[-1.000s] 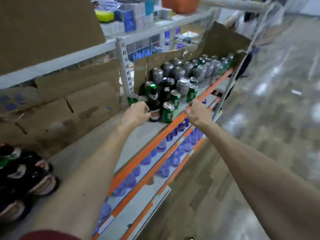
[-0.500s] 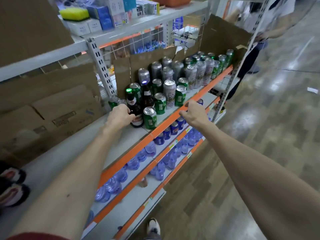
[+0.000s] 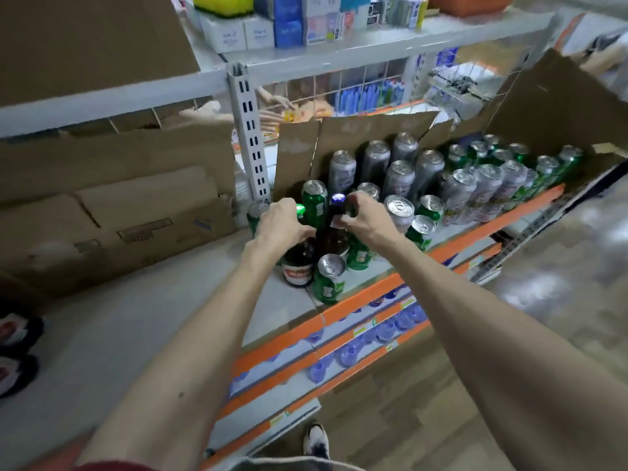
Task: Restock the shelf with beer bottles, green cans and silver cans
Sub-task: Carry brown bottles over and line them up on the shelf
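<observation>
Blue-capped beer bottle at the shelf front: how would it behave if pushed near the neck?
The blue-capped beer bottle is tall and narrow, so it would probably tip rather than slide. It looks like glass, likely heavy and breakable. With green cans close beside it, it could topple them.

You see bright, even light from above; glare pools on the glossy wood-patterned floor [image 3: 530, 290], and your frame's edges bend and smear.

Holds, on the grey shelf [image 3: 170, 317] behind its orange front lip [image 3: 370, 295], two brown beer bottles [image 3: 299, 263] upright among green cans [image 3: 328, 283], with silver cans [image 3: 397, 209] ranked further right. Backs onto flattened cardboard [image 3: 367, 137] standing along the rear.
</observation>
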Demonstrator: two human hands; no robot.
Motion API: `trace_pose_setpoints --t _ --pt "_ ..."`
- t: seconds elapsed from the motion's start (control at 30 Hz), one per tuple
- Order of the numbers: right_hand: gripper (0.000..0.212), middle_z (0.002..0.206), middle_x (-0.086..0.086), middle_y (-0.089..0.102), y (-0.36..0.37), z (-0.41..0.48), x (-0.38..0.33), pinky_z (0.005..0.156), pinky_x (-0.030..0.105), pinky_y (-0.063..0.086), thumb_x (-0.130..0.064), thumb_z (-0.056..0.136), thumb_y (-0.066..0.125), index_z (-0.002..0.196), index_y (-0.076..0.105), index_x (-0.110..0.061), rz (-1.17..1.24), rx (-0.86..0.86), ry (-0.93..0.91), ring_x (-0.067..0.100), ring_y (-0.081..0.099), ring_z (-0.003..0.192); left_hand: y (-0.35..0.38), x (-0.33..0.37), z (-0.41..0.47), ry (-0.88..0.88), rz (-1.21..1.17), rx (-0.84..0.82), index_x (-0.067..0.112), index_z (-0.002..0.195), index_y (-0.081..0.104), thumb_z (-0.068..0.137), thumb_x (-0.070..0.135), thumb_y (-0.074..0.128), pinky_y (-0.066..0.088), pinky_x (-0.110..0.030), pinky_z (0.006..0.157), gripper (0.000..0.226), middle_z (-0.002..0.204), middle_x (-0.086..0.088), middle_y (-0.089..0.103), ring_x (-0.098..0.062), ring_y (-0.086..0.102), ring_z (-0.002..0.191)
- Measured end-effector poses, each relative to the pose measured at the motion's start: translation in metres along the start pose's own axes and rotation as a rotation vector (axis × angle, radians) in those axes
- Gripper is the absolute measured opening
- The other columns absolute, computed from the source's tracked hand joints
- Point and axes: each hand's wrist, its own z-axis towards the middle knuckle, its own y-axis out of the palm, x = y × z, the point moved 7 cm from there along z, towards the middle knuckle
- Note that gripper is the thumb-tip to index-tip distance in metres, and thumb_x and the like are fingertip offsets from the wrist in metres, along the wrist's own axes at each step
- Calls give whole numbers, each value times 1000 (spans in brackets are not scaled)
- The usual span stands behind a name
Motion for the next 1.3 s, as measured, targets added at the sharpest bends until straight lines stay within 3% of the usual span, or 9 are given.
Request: trace_pose_setpoints --t 0.13,0.27,0.43,0.57,0.67,0.83,0.93,1.1,1.3 --pt "28 95 5 68 11 17 -4 79 36 46 -24 81 72 105 64 -12 103 -44 -76 24 62 92 -1 -6 9 -2 -18 -101 6 90 58 69 44 87 49 -34 69 52 85 -8 67 -27 65 88" --pt "22 88 0 65 16 23 -7 76 37 47 -21 80 72 99 63 -14 187 -96 -144 17 59 82 2 -11 7 -14 -42 -162 9 90 61 65 38 89 49 -35 69 48 89 -7 68 -24 64 86" --pt "19 91 -2 62 16 18 -11 70 27 36 -19 83 69 96 56 -23 166 -113 -188 17 56 83 0 -16 -13 -61 -202 -10 12 90 64 71 26 84 39 -29 61 31 91 -6 67 -22 62 86" --pt "15 89 1 65 5 17 -14 68 28 37 -21 83 69 92 57 -22 148 -107 -192 22 59 84 -11 -12 -26 -69 -238 38 14 76 62 73 23 82 44 -28 58 22 80 -4 69 -20 66 80" --pt "12 87 3 65 -22 22 -31 63 27 38 -22 85 69 84 57 -21 141 -59 -208 22 58 82 -42 -5 -35 -66 -262 75 11 80 70 75 26 82 49 -25 65 20 78 -1 73 -14 69 78" --pt "30 107 12 68 -70 24 -85 79 34 45 -31 86 66 111 63 -13 88 85 -285 31 63 99 -112 19 -58 -94 -276 206 9 77 70 71 29 81 49 -30 64 23 78 -4 73 -20 69 80" --pt "29 109 10 69 -81 14 -123 83 37 50 -31 89 62 114 61 -16 66 108 -352 32 64 100 -143 23 -77 -113 -251 274 4 79 70 72 31 80 46 -31 62 29 81 -9 73 -23 69 81" --pt "34 110 14 66 -63 -17 -175 76 33 41 -36 93 59 115 58 -10 66 67 -431 33 61 102 -179 -14 -126 -201 -262 386 3 83 73 74 31 81 55 -39 76 30 85 -10 75 -23 71 86" --pt "26 98 9 63 10 -74 -233 74 33 46 -32 92 61 105 58 -10 97 -120 -543 30 62 92 -200 -103 -206 -388 -231 440 1 83 71 73 31 83 48 -34 66 34 82 -11 72 -26 68 80"
